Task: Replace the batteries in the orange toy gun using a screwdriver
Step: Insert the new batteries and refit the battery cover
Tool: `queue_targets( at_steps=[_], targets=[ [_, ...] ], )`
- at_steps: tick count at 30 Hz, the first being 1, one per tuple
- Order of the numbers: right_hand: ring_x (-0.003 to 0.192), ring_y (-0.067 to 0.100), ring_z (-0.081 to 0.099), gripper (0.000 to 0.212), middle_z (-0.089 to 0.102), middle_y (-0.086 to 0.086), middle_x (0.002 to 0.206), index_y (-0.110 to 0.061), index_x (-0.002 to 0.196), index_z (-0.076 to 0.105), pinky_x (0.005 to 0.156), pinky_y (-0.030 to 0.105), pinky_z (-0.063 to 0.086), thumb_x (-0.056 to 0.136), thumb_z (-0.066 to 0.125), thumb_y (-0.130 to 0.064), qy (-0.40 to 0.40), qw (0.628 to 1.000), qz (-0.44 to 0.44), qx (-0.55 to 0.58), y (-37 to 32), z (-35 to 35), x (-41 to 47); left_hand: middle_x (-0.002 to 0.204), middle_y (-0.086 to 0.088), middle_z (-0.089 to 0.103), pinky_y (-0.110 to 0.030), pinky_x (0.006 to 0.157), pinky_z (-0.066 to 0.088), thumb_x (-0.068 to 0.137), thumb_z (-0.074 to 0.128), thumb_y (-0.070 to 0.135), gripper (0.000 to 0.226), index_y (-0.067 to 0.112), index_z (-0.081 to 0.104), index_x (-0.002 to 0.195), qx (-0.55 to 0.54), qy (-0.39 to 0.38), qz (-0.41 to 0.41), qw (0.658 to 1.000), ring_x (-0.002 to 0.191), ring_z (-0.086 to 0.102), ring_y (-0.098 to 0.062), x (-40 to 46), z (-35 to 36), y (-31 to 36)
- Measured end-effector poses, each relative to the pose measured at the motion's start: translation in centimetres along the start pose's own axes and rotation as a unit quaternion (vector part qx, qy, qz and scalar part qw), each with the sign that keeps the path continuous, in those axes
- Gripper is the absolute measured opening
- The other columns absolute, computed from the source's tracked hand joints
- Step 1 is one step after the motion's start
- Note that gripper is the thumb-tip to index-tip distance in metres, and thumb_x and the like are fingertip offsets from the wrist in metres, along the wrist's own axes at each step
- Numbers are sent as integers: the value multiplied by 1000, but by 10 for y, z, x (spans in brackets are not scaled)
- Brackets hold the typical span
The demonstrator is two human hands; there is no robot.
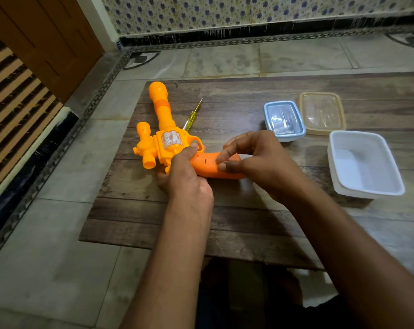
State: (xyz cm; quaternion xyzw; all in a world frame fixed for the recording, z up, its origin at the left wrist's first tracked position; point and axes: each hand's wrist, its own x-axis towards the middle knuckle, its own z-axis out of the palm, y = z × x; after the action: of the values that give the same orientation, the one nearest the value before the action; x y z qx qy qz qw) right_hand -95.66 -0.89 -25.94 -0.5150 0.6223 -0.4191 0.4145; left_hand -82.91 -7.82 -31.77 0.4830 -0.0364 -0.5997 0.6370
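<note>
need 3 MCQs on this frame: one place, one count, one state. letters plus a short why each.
1. Where does the screwdriver lie?
A. In the white tub
B. On the table, right of the gun's barrel
C. In the right hand

2. How many plastic containers stand on the table?
A. One
B. Two
C. Three

3. What is the left hand doing?
A. Gripping the toy gun where body meets grip
B. Resting flat on the table
C. Holding a lid

Answers:
1 B: the yellow-handled tool lies on the wood beside the barrel, and neither hand touches it.
2 C: a blue-lidded box, a yellowish-lidded box and an open white tub.
3 A: its fingers curl round the gun while the right hand pinches at the darker orange grip.
</note>
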Motion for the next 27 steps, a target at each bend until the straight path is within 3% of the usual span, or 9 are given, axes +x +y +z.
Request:
queue_targets(
  at_steps=[4,14,19,24,27],
  targets=[
    [97,12,68,17,74,1,94,-17,78,81,87,28,51,76,83,0,-26,999,-11,-20,2,-4,2,126,-13,76,-62,97,59,45,88,-1,97,15,63,138,-1,5,3,1000,106,78,-35,-2,0,0],
    [94,11,69,12,74,-1,88,-14,78,82,89,29,51,73,85,-3,-10,998,-32,-51,5,-5,3,126,-14,75,-61,98,59,58,89,-7,87,12,62,139,8,17,-7,1000,106,78,-36,-7,1,4],
    [95,15,68,9,76,6,90,-9,80,81,87,30,52,75,86,-3,-8,998,-32,-48,6,-4,2,124,-13,76,-58,97,60,44,89,2,96,12,64,136,9,11,-11,1000,104,78,-35,-10,1,6],
    [95,14,68,12,75,4,91,-16,74,80,88,32,52,74,85,-5,-6,999,-19,-50,4,-1,3,123,-15,76,-59,95,61,66,88,-11,76,10,64,135,24,33,-8,999,105,78,-36,-11,2,6],
    [99,17,68,12,75,7,95,-14,77,81,89,35,52,75,82,-3,-12,998,-18,-58,5,0,5,125,-13,75,-61,95,60,66,88,-10,77,13,63,136,26,32,-9,999,105,77,-35,-11,3,5]
  ],
)
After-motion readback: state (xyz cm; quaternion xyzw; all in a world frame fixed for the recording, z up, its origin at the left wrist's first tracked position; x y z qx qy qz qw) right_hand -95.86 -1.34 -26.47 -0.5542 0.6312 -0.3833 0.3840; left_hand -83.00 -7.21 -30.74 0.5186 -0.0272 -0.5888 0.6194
